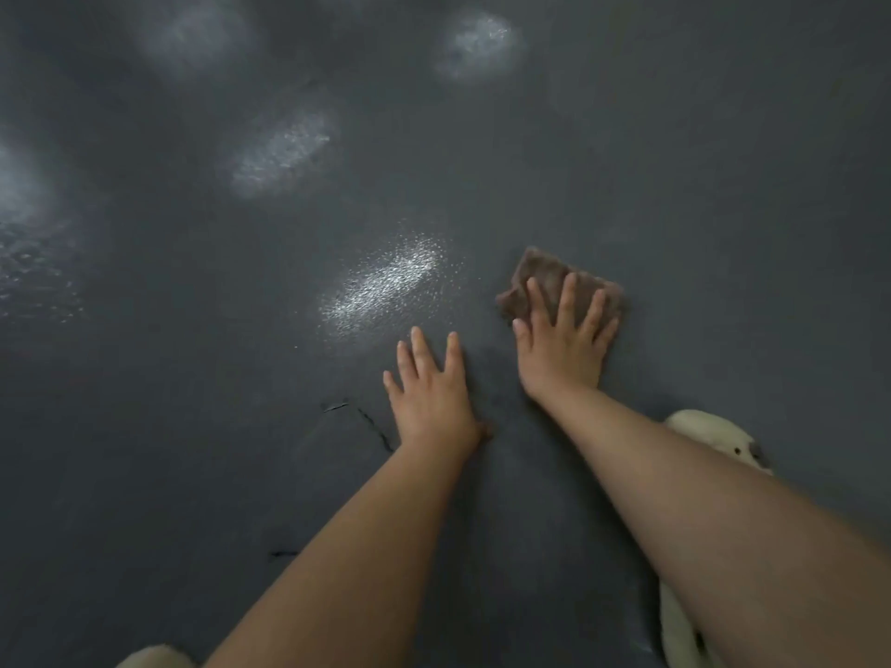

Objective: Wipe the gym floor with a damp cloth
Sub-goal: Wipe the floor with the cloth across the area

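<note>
Our grip here is a flat one: the right hand (561, 347) lies palm-down with straight, spread fingers on one brown cloth (545, 279), pressing it to the gym floor (699, 185) without curling round it. We count four fingertips reaching over the cloth and the thumb at its 9 o'clock edge. From the palm, the cloth spreads toward 12 o'clock, its far corner pointing to about 11 o'clock past the fingertips; the near part is hidden under the hand. It sits a little right of centre in the head view, at roughly 4 o'clock from the frame's middle.

At 8 o'clock from the cloth, near but apart from it, our left hand (431, 395) also rests flat on the floor, fingers straight and fanned, holding nothing. Both forearms are bare and run back toward 5 and 6 o'clock.

Moving outward, we count one bright wet-looking glare patch (385, 286) just at 9 o'clock of the cloth, and four dimmer, hazier ones farther off toward 10, 11 and 12 o'clock. Thin dark cracks (371, 424) mark the floor at 9 o'clock of the left wrist, with one more short crack lower down.

Pale, cream-coloured fabric (708, 438) shows under the right forearm at 4 o'clock, and another pale piece peeks in at the bottom edge near 7 o'clock; we cannot tell what these are.
</note>
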### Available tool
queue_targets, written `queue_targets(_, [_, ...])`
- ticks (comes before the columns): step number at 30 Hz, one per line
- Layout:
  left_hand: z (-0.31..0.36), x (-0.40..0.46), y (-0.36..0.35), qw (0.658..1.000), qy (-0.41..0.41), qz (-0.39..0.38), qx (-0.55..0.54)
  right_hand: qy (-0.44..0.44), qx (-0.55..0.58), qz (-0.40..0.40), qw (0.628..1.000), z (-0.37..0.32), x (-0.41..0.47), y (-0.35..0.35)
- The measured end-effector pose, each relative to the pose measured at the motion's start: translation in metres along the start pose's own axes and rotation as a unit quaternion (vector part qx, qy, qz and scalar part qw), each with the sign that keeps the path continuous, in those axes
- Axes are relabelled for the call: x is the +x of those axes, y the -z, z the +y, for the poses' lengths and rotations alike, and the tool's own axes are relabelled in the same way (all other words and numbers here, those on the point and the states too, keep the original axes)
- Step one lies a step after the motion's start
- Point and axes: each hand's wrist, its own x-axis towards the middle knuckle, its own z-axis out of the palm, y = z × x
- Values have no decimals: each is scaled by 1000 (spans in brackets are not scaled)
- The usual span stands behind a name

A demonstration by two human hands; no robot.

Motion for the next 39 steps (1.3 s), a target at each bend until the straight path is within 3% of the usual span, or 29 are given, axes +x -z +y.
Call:
queue_targets(5, [20,12,-12,1000,9,-18,14,38,2,9,999,-7,-23,-13])
queue_targets(11, [22,12,-5,999,-1,-41,14,105,-17,-4,994,8,54,19])
queue_targets(14, [20,11,-5,999,2,-37,13,66,0,-7,998,13,70,25])
queue_targets(20, [24,11,-5,999,11,-38,19,-61,52,72,994,12,-14,-16])
queue_targets(30, [32,13,-1,997,31,-54,44,-29,26,2,999,43,90,35])
queue_targets(39, [77,55,29,999,-35,27,27,-136,65,90,984,18,20,-3])
